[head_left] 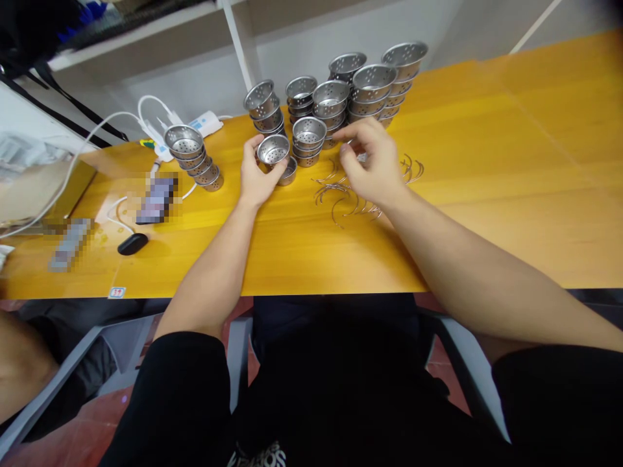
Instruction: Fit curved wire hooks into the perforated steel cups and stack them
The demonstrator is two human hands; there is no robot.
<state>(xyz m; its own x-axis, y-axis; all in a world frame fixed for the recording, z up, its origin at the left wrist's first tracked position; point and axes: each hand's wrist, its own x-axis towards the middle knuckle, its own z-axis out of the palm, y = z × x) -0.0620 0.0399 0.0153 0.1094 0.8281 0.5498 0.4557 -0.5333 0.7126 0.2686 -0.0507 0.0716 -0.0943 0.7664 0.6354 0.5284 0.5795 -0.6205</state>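
My left hand (260, 178) grips a perforated metal cup (273, 150) by its sides, thumb in front and fingers behind. Just below it to the right, another small metal cup (288, 172) is partly covered. My right hand (372, 159) hovers over the table by the cup stacks, its thumb and index finger apart and nothing visible between them. The other right fingers are partly hidden. Several thin curved wires (335, 189) lie scattered under and around that hand. Between both hands stands a short stack of cups (309, 139).
Taller stacks of perforated cups (374, 87) line the back of the yellow table (511, 194). One leaning stack (195, 159) stands to the left. Further left are a blurred phone (158, 200), a black oval case (132, 244), a power strip (207, 123) and white cables.
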